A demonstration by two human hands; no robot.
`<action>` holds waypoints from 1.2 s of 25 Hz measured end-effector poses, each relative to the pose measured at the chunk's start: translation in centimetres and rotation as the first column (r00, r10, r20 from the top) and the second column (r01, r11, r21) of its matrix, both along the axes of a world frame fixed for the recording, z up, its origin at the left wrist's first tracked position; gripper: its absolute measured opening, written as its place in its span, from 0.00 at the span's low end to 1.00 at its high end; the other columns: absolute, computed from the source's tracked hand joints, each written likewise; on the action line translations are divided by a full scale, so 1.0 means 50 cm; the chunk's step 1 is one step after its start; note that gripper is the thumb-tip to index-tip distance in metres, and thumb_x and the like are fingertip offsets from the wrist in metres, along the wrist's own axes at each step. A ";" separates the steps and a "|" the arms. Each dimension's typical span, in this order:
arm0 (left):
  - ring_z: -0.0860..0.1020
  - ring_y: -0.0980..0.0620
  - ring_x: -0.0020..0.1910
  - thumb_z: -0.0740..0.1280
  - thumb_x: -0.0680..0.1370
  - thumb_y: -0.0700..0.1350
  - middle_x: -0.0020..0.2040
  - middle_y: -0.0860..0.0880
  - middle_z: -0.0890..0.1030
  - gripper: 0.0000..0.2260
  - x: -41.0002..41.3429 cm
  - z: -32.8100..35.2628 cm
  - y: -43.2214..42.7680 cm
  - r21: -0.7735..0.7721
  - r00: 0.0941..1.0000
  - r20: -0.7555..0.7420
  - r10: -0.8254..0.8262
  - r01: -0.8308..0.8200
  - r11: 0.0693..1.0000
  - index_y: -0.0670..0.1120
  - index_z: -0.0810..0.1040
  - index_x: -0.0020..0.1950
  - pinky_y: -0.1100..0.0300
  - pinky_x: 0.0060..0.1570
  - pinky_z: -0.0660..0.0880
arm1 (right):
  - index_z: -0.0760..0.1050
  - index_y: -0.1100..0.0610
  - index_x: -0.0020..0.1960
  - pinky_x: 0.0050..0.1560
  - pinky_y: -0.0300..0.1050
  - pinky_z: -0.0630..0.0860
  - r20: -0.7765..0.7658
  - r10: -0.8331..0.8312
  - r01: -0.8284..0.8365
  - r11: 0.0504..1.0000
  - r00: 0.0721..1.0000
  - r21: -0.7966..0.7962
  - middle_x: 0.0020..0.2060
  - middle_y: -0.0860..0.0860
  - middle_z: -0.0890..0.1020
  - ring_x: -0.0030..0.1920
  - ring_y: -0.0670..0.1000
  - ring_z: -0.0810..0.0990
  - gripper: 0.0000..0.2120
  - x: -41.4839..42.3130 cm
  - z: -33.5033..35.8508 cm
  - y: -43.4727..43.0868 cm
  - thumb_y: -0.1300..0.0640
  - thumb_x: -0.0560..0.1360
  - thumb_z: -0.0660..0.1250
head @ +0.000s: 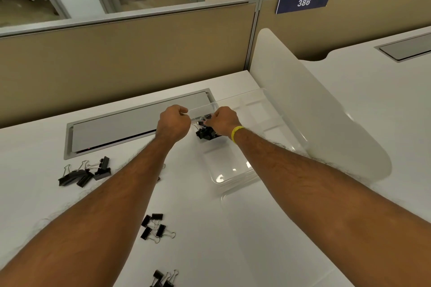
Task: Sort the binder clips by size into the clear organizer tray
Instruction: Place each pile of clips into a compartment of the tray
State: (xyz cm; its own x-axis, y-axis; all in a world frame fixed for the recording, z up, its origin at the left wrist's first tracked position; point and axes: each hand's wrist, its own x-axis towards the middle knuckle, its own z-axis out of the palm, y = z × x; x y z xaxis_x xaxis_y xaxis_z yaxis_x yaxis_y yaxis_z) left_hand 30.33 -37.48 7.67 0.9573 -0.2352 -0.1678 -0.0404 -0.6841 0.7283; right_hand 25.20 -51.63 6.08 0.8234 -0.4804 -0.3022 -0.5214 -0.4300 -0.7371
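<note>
The clear organizer tray (268,109) lies on the white desk at centre right, with compartments running toward me. My left hand (173,122) is closed at the tray's far left rim. My right hand (224,121) is closed over the same corner compartment, fingers on a binder clip. A small heap of black binder clips (205,134) sits in that compartment under my right hand. Large clips (85,171) lie at the left, smaller clips (154,227) lie near the middle, and more clips (164,278) lie at the bottom edge.
A grey cable cover (130,123) is set into the desk behind the hands. A white curved divider (326,112) rises right of the tray, with a tan partition (116,58) at the back. A yellow band (236,134) circles my right wrist.
</note>
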 end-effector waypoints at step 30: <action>0.46 0.43 0.79 0.46 0.70 0.77 0.80 0.51 0.49 0.45 -0.275 -0.054 0.437 0.555 0.884 0.111 -0.453 0.323 0.767 0.52 0.49 0.80 0.39 0.74 0.49 | 0.50 0.52 0.79 0.77 0.53 0.51 -0.009 0.538 -0.462 0.715 0.843 -0.525 0.79 0.54 0.50 0.78 0.55 0.48 0.39 -0.295 -0.008 0.290 0.45 0.76 0.66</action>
State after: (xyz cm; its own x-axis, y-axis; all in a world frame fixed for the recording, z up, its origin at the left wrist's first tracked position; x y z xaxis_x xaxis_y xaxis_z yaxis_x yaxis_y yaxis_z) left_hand 16.57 -15.64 4.99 0.8272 -0.5379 -0.1626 -0.5020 -0.8374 0.2165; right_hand 10.45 -37.11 5.71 0.9993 -0.0351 -0.0124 -0.0372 -0.9169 -0.3973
